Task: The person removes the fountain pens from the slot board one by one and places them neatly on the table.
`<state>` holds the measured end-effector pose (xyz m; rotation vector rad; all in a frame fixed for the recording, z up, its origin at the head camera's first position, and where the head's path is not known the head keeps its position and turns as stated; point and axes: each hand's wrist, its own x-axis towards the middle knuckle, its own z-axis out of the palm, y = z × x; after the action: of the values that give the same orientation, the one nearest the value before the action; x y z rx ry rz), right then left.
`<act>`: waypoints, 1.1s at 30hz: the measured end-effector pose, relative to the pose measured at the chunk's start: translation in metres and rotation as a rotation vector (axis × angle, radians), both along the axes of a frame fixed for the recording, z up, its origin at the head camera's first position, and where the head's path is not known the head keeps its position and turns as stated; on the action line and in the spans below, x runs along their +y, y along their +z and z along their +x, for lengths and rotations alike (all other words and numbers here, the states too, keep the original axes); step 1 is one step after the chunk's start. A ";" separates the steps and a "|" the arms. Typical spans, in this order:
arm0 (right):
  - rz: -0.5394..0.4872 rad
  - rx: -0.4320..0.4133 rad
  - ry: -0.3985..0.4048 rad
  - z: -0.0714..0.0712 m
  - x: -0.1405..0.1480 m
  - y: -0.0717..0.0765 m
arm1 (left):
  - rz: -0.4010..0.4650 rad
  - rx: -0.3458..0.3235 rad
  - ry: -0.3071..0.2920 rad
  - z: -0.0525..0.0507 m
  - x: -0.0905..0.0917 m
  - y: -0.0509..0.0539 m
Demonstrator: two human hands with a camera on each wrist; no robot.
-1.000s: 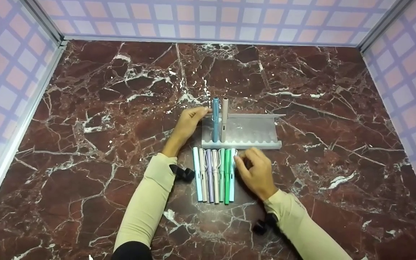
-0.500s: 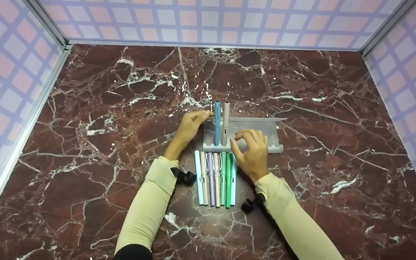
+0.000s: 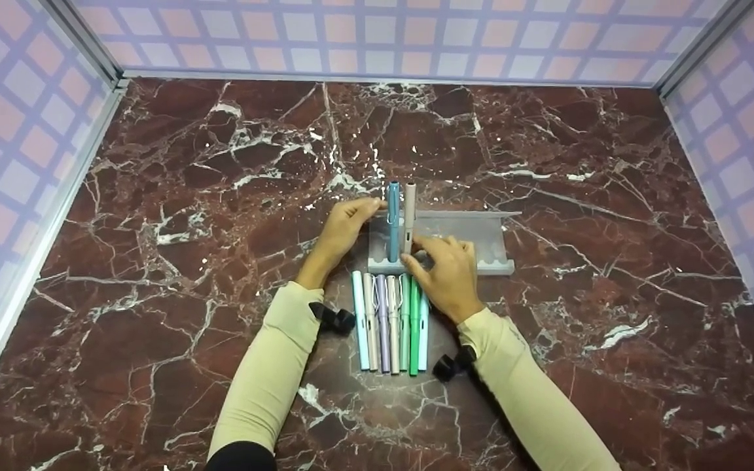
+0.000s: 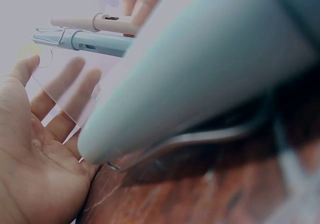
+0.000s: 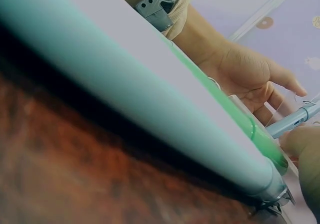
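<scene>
A clear pen stand with a notched front ledge rests on the table. Two pens stand upright at its left end: a blue pen and a beige pen to its right. My left hand holds the stand's left edge; in the left wrist view its thumb lies at the clear panel's edge, with fingers seen through the panel. My right hand pinches the beige pen low down, near the ledge. Its fingertips touch that pen in the left wrist view.
In front of the stand lies a row of several capped pens, including a lilac pen, a green pen and a pale blue pen. A blurred pale blue pen crosses the right wrist view. Checked walls enclose the marbled table.
My right hand has moved from beside the lying pens up and left to the beige pen, and its fingers have closed on it. The left hand stays at the stand's edge.
</scene>
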<state>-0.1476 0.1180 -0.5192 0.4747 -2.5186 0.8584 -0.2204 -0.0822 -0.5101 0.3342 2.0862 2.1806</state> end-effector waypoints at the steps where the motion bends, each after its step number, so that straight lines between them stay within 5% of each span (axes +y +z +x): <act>1: 0.009 -0.001 0.000 0.000 0.000 0.000 | -0.003 0.001 0.003 0.000 0.000 0.000; 8: -0.005 -0.015 -0.002 0.003 -0.001 0.002 | -0.052 0.046 0.013 -0.001 0.001 -0.001; 33: -0.120 -0.016 -0.042 0.006 0.004 0.002 | 0.008 0.027 -0.005 0.001 0.001 0.001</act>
<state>-0.1417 0.1220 -0.5173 0.3756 -2.4649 0.9946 -0.2198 -0.0809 -0.5086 0.3715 2.0889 2.1938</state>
